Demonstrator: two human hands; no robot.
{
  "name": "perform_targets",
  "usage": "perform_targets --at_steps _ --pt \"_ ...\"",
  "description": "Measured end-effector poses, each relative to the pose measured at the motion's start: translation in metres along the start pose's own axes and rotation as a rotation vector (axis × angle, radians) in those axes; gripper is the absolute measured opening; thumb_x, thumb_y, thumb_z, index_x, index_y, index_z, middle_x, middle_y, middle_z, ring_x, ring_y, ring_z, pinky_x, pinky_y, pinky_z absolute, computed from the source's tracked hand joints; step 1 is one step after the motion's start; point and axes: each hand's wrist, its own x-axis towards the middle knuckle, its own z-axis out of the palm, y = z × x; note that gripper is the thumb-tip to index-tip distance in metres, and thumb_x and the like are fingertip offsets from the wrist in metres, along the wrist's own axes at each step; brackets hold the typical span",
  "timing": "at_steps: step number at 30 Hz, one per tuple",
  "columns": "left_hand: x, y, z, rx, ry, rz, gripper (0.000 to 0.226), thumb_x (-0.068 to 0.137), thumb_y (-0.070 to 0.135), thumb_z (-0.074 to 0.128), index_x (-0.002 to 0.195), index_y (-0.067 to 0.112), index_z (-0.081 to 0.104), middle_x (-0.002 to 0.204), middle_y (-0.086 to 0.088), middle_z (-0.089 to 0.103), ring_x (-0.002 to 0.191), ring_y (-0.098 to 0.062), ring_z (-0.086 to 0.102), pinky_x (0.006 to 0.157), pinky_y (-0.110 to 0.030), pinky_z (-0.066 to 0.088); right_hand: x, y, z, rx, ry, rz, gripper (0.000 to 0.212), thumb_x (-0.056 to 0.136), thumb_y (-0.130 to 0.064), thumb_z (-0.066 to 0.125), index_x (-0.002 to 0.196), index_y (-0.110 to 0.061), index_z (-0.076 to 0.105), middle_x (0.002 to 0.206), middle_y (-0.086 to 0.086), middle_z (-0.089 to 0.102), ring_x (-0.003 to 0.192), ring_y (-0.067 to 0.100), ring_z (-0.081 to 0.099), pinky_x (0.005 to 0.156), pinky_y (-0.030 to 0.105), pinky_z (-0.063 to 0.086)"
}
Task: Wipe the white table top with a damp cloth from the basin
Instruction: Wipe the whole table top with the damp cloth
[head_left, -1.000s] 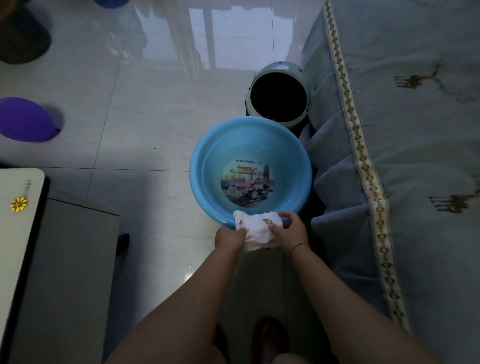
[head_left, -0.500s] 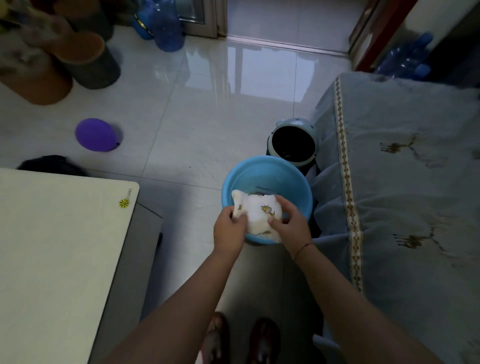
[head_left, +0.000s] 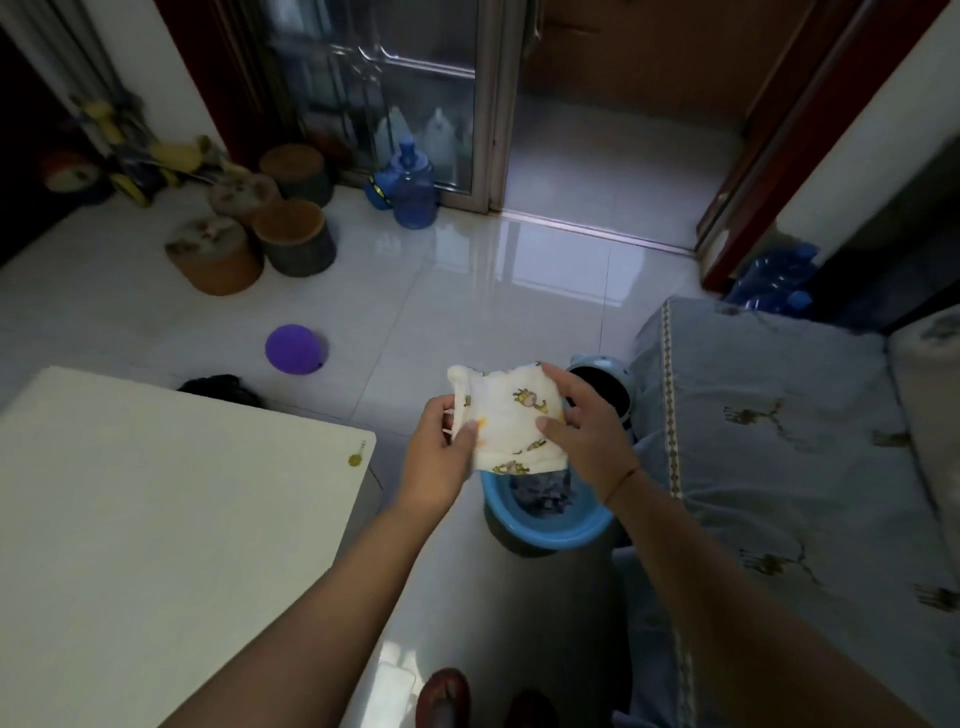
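Observation:
A white cloth (head_left: 511, 421) printed with small yellow giraffes is spread in the air between both hands. My left hand (head_left: 439, 452) grips its left edge. My right hand (head_left: 584, 423) holds its right side, thumb on the front of the fabric. Under the cloth, on the floor, stands the blue basin (head_left: 550, 527), its far half hidden by the cloth. The white table top (head_left: 156, 519) fills the lower left, a small gold sticker near its far right corner.
A round dark-mouthed bin (head_left: 605, 387) stands just beyond the basin beside a blue-grey covered sofa (head_left: 779, 467). A purple balloon (head_left: 295, 348), several stools (head_left: 249, 228) and a blue water jug (head_left: 413, 189) sit on the glossy tiled floor. My feet show at the bottom edge.
Both hands have lifted the cloth up away from the basin and opened it out flat. The view has risen, showing more of the room and table.

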Motion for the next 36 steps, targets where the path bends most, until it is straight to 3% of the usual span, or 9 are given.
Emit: perform_targets --at_steps 6,9,13,18,21,25,33,36 --pt "-0.06 0.041 -0.061 -0.115 0.144 0.094 0.026 0.097 0.013 0.052 0.119 0.026 0.048 0.107 0.001 0.062 0.096 -0.016 0.061 0.081 -0.031 0.053 -0.026 -0.069 0.035 0.052 -0.17 -0.104 0.059 0.084 0.012 0.059 0.126 -0.029 0.051 0.126 0.008 0.06 0.098 0.021 0.065 0.08 0.036 0.057" --pt "-0.093 0.046 -0.086 -0.131 0.247 0.092 0.026 0.097 0.014 0.051 0.12 0.026 0.049 0.109 0.0 0.062 0.098 -0.022 0.062 0.079 -0.04 0.053 -0.036 -0.089 0.058 0.066 -0.291 -0.124 0.059 0.084 0.01 0.061 0.12 -0.035 0.053 0.121 0.004 0.062 0.093 0.016 0.066 0.075 0.031 0.057" --pt "-0.152 0.047 -0.117 -0.174 0.446 0.065 0.025 0.098 0.015 0.048 0.121 0.025 0.046 0.11 -0.004 0.06 0.095 -0.022 0.061 0.064 -0.026 0.045 -0.063 -0.114 0.097 0.059 -0.488 -0.158 0.058 0.083 0.011 0.061 0.125 -0.027 0.051 0.118 0.002 0.062 0.094 0.018 0.067 0.078 0.036 0.057" --pt "-0.24 0.028 -0.153 -0.223 0.672 -0.008 0.026 0.098 0.017 0.047 0.121 0.03 0.046 0.103 -0.004 0.06 0.082 -0.018 0.06 0.052 -0.016 0.042 -0.124 -0.132 0.155 0.054 -0.727 -0.16 0.06 0.083 0.013 0.059 0.134 -0.016 0.048 0.117 0.001 0.063 0.09 0.011 0.069 0.076 0.028 0.058" --pt "-0.307 0.007 -0.177 -0.271 0.818 -0.053 0.027 0.097 0.018 0.047 0.121 0.032 0.047 0.1 -0.004 0.059 0.079 -0.017 0.059 0.056 -0.02 0.044 -0.176 -0.136 0.196 0.018 -0.886 -0.175 0.061 0.083 0.013 0.059 0.137 -0.013 0.046 0.123 0.008 0.06 0.088 0.01 0.069 0.077 0.028 0.058" --pt "-0.402 -0.026 -0.202 -0.326 1.01 -0.108 0.028 0.097 0.019 0.048 0.122 0.031 0.048 0.101 -0.004 0.058 0.08 -0.016 0.059 0.064 -0.028 0.048 -0.255 -0.131 0.255 -0.013 -1.098 -0.225 0.061 0.082 0.014 0.058 0.132 -0.019 0.048 0.122 0.004 0.06 0.079 0.009 0.069 0.069 0.024 0.056" --pt "-0.612 -0.108 -0.244 -0.412 1.323 -0.227 0.028 0.097 0.016 0.049 0.122 0.029 0.049 0.1 -0.004 0.055 0.075 -0.016 0.057 0.049 -0.022 0.044 -0.452 -0.097 0.366 -0.101 -1.412 -0.263 0.062 0.081 0.01 0.061 0.129 -0.027 0.051 0.121 -0.002 0.06 0.068 0.006 0.064 0.065 0.023 0.054" --pt "-0.684 -0.141 -0.257 -0.439 1.393 -0.267 0.029 0.097 0.014 0.048 0.122 0.027 0.05 0.102 -0.007 0.055 0.076 -0.019 0.058 0.052 -0.024 0.045 -0.527 -0.077 0.4 -0.121 -1.49 -0.232 0.062 0.081 0.012 0.06 0.13 -0.026 0.052 0.122 -0.002 0.059 0.07 0.011 0.063 0.069 0.027 0.056"
